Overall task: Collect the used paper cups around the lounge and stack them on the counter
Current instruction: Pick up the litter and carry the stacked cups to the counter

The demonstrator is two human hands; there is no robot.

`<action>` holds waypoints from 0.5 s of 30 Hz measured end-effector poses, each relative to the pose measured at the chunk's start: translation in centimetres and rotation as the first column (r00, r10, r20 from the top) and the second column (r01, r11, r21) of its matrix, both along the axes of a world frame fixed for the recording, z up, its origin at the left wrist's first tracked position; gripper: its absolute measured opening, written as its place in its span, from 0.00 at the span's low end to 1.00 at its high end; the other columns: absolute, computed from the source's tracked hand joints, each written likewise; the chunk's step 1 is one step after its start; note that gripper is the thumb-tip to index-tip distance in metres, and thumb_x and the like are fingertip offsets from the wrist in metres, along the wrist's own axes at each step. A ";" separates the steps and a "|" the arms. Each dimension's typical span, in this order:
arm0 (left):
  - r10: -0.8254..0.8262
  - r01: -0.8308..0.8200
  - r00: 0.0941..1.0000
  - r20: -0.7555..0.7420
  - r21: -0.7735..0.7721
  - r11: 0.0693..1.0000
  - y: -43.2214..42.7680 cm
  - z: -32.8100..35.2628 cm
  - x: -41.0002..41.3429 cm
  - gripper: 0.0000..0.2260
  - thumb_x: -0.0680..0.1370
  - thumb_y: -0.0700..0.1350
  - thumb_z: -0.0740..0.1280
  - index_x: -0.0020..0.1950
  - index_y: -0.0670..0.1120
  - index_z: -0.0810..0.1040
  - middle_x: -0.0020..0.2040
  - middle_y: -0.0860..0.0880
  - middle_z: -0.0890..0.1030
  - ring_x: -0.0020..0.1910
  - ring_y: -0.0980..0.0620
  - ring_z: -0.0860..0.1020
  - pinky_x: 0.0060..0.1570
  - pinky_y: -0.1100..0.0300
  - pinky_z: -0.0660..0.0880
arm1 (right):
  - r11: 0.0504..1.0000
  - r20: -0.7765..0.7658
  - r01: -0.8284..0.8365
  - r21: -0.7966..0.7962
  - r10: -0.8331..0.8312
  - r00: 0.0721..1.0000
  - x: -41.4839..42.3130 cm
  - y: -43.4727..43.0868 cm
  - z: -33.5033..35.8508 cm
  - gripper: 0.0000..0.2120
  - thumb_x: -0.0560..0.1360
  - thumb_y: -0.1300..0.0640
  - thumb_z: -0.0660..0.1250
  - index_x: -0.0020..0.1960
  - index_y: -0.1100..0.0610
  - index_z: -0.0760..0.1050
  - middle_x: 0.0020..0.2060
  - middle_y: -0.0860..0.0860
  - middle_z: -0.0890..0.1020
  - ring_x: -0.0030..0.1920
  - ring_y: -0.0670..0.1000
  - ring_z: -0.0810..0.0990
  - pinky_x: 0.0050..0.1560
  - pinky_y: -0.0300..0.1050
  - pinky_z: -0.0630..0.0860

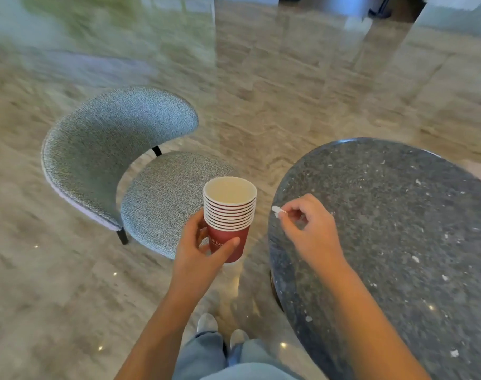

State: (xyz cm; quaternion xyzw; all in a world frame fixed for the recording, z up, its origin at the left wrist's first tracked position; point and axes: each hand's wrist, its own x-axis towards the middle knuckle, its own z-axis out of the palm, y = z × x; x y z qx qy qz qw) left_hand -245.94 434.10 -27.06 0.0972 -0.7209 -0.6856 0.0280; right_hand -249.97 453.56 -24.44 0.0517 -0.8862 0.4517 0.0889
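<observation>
the left hand (203,250) curls its fingers and thumb round the nested stack of red paper cups with white rims (229,215), held upright in the air just off the left edge of the round dark speckled stone table (398,215). the right hand (308,229) pinches a small white scrap (276,209) over that edge. a grey-blue fabric chair (110,149) stands beyond the cups.

Grey chair (118,160) beside speckled table (398,229), marble floor (288,105).

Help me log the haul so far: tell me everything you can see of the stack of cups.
The stack of cups is about ten nested red paper cups with white rolled rims; the top one's pale inside looks empty. White print on the outermost is partly hidden. It is held nearly upright in the air, the left hand gripping the lowest cup, between chair and table, touching neither. The right hand, pinching a white scrap, is clear of it.
</observation>
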 end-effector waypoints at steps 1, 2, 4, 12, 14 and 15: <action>0.028 -0.028 1.000 0.000 -0.011 1.000 -0.2 -0.1 0.7 0.26 0.66 0.38 0.75 0.58 0.58 0.71 0.53 0.61 0.78 0.52 0.65 0.76 0.46 0.69 0.76 | 1.000 -0.005 -0.024 -0.009 0.024 1.000 0.1 -0.2 -0.1 0.04 0.71 0.62 0.69 0.41 0.55 0.75 0.37 0.47 0.75 0.40 0.41 0.73 0.41 0.27 0.68; 0.059 -0.059 0.998 0.004 -0.015 0.998 -0.4 -0.1 1.4 0.26 0.65 0.40 0.76 0.57 0.59 0.72 0.52 0.63 0.78 0.53 0.64 0.77 0.46 0.68 0.76 | 0.999 -0.007 -0.050 -0.018 0.050 0.999 0.2 -0.6 -0.2 0.04 0.71 0.62 0.69 0.40 0.55 0.75 0.36 0.47 0.75 0.40 0.41 0.73 0.41 0.27 0.68; 0.126 -0.126 0.992 0.011 -0.031 0.992 -1.2 -0.1 2.9 0.26 0.64 0.43 0.76 0.56 0.61 0.72 0.51 0.65 0.79 0.53 0.63 0.77 0.47 0.68 0.76 | 0.994 -0.001 -0.106 -0.019 0.106 0.994 0.5 -1.6 -0.5 0.06 0.71 0.62 0.69 0.40 0.54 0.74 0.36 0.45 0.74 0.39 0.39 0.73 0.41 0.27 0.67; 0.378 -0.377 0.925 0.041 -0.031 0.926 -5.3 0.0 6.5 0.25 0.66 0.39 0.76 0.57 0.56 0.72 0.52 0.59 0.79 0.50 0.68 0.77 0.46 0.74 0.73 | 0.944 -0.007 -0.327 -0.034 0.327 0.945 0.4 -7.8 -0.6 0.03 0.69 0.64 0.70 0.41 0.59 0.77 0.36 0.50 0.76 0.39 0.38 0.73 0.40 0.25 0.67; 0.407 -0.406 0.912 0.040 -0.024 0.913 -6.6 -0.2 7.2 0.24 0.66 0.39 0.76 0.55 0.57 0.72 0.52 0.59 0.79 0.49 0.67 0.77 0.46 0.72 0.74 | 0.926 0.001 -0.378 -0.021 0.378 0.926 0.4 -9.7 -0.7 0.03 0.69 0.64 0.70 0.41 0.58 0.77 0.36 0.50 0.76 0.38 0.38 0.73 0.40 0.26 0.67; 0.421 -0.420 0.906 0.043 -0.017 0.907 -7.3 -0.2 7.5 0.24 0.66 0.38 0.76 0.54 0.57 0.72 0.51 0.59 0.79 0.49 0.67 0.77 0.45 0.72 0.74 | 0.918 0.007 -0.395 -0.020 0.395 0.918 0.4 -10.7 -0.8 0.04 0.70 0.64 0.70 0.41 0.58 0.77 0.36 0.50 0.76 0.38 0.38 0.73 0.40 0.26 0.67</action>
